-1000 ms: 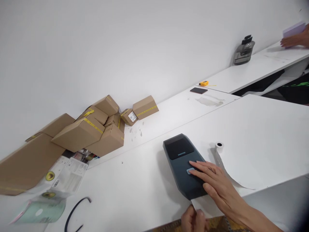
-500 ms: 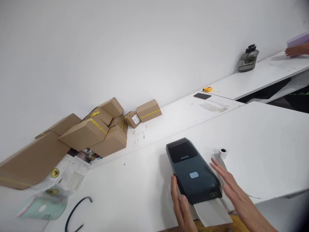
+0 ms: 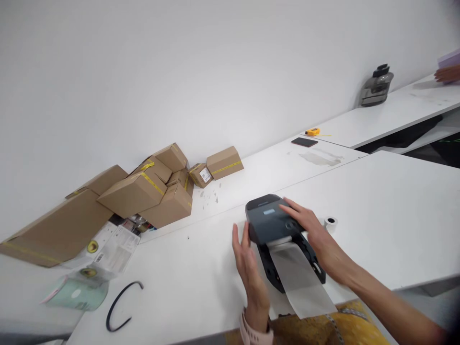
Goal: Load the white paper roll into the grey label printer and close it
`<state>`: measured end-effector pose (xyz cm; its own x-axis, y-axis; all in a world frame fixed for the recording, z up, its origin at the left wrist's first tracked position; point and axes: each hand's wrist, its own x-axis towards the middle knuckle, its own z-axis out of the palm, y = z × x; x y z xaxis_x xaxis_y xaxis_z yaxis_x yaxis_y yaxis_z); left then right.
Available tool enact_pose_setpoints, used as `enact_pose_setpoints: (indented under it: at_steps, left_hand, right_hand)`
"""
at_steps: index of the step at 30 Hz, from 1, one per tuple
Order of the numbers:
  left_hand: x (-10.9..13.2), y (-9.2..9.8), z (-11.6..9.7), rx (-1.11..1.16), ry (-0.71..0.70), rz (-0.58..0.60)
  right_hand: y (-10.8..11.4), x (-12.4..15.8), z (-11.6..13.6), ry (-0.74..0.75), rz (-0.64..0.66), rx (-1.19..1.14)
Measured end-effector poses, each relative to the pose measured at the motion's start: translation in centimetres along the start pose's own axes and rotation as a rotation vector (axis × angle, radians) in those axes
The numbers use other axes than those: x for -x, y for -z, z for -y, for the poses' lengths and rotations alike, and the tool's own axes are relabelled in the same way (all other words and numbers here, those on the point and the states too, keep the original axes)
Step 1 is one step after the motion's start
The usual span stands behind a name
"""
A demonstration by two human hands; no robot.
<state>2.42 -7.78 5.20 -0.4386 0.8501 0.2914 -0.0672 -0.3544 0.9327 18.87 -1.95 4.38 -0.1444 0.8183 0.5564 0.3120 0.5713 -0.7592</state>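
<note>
A dark grey label printer (image 3: pixel 268 225) sits on the white table (image 3: pixel 388 211) with its lid swung up. A wide strip of white paper (image 3: pixel 300 282) runs from inside it toward me, over the table's front edge. My left hand (image 3: pixel 247 263) is at the printer's left side, fingers stretched and apart, touching or nearly touching the lid's edge. My right hand (image 3: pixel 311 230) lies on the raised lid's right side, fingers spread over it. A small white paper roll (image 3: pixel 330 222) stands just right of the printer, behind my right hand.
Several brown cardboard boxes (image 3: pixel 143 191) are piled against the wall at left, with printed sheets (image 3: pixel 111 249) and a black cable loop (image 3: pixel 122 302) nearby. A phone (image 3: pixel 304 142), yellow tape measure (image 3: pixel 312 132) and tape dispenser (image 3: pixel 376 85) lie farther back. Another person's hand (image 3: pixel 447 73) is at far right.
The printer's lid has gone from closed to raised, showing the paper strip inside. My right hand moved onto the lid and my left hand slid up along the printer's left side.
</note>
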Motion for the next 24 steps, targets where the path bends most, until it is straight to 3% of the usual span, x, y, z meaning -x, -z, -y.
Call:
enact_pose_setpoints:
  at_steps: [3, 6, 10, 13, 17, 22, 23, 24]
  left_hand:
    - [-4.2, -0.4, 0.8, -0.046, 0.002, -0.089]
    - [-6.8, -0.3, 3.7, -0.263, 0.127, -0.070]
    - [-6.6, 0.1, 7.1, -0.361, 0.217, -0.001]
    - [-5.3, 0.4, 7.8, -0.394, 0.239, 0.045]
    - [-3.6, 1.2, 7.4, -0.400, 0.261, 0.097]
    - [-3.2, 2.3, 7.2, -0.400, 0.324, 0.157]
    - [-3.6, 2.5, 7.2, -0.415, 0.332, 0.181]
    - [-4.1, 2.6, 7.0, -0.435, 0.342, 0.215]
  right_hand:
    - [0.2, -6.2, 2.9, 0.181, -0.063, 0.097]
    - [-0.5, -12.0, 3.3, 0.113, -0.081, 0.212]
    - [-1.2, -17.9, 1.7, -0.012, 0.021, 0.250]
    - [-1.0, -20.5, 0.6, -0.035, 0.083, 0.243]
    - [-0.4, -20.1, 0.7, 0.029, 0.084, 0.220]
    - [0.3, -13.4, 1.4, 0.257, -0.160, 0.173]
    - [0.3, -12.0, 1.2, 0.310, -0.128, 0.166]
    - [0.3, -10.7, 0.7, 0.325, -0.012, 0.181]
